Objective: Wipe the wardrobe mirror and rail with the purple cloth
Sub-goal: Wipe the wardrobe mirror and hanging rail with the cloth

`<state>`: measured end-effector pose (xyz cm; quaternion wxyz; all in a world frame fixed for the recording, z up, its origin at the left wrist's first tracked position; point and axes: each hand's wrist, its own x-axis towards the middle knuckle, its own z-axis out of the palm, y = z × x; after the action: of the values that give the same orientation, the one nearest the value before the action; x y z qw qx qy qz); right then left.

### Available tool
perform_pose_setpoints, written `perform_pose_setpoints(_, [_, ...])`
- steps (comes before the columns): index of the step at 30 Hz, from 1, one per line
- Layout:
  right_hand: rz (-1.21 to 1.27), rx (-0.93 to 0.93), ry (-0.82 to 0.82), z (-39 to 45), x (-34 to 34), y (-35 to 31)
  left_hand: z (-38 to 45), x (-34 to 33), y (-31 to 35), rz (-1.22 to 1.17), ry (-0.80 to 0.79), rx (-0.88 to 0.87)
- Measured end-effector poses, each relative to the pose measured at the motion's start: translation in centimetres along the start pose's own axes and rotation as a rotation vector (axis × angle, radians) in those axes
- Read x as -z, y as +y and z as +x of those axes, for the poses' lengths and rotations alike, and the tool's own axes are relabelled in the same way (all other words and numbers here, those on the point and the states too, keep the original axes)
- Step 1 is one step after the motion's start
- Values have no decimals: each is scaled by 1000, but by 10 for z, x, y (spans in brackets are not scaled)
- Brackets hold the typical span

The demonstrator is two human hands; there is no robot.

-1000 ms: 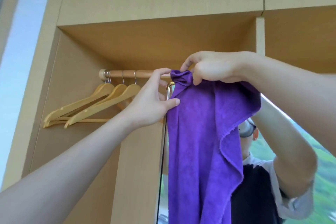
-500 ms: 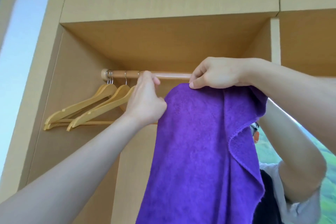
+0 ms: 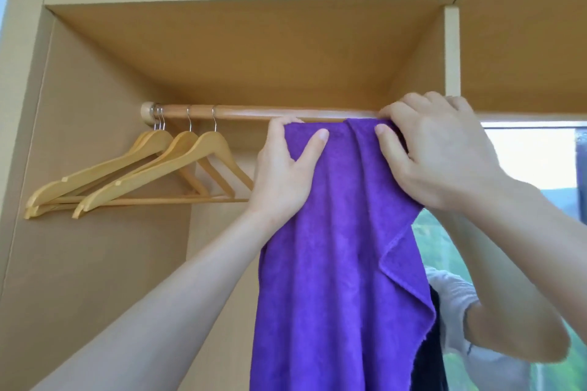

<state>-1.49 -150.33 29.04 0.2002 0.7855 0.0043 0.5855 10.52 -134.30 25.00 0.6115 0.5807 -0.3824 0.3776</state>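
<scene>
The wardrobe (image 3: 254, 57), a light wood-toned carcass, filled most of the head view, its open hanging bay topped by a flat panel and bounded on the right by a pale upright divider (image 3: 452, 51). At the right edge the mirror (image 3: 533, 162) showed a bright window, green hillside and part of the person's reflected arm in a white sleeve. The purple cloth (image 3: 336, 263) hung in front of the mirror's left part, draped from the rail and falling in long folds out of the bottom of the picture, with one hemmed edge folded back on its right side. The rail (image 3: 254, 113), a round wooden pole, ran across the top of the bay from a socket on the left wall to behind the right hand. The right hand (image 3: 444, 155) lay over the rail and the cloth's upper right corner, fingers curled over the top and thumb pressed against the front of the fabric, so it gripped cloth and rail together. The left hand (image 3: 286, 168) held the cloth's upper left corner just under the rail, thumb spread across the front of the fabric and fingertips hooked over its top edge. Left of that hand, several wooden hangers (image 3: 133, 174) hung by metal hooks from the rail, close together and angled toward the left wall.
</scene>
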Motion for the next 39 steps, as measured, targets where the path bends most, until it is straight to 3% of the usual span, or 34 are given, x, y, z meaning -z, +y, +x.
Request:
perform_pose_setpoints(12, [59, 128, -10, 0, -7, -53, -14, 9, -1, -104, 68, 40])
perform_pose_setpoints(26, [89, 243, -118, 49, -4, -78, -87, 13, -31, -345, -22, 128])
perform_pose_setpoints(32, [-81, 295, -101, 20, -26, -108, -176, 25, -56, -293, -75, 406])
perform_pose_setpoints(36, [-46, 320, -36, -5, -32, -110, -187, 34, -52, -259, -53, 363])
perform_pose_setpoints(39, [157, 385, -70, -14, -31, -111, -156, 33, -38, -262, -26, 187])
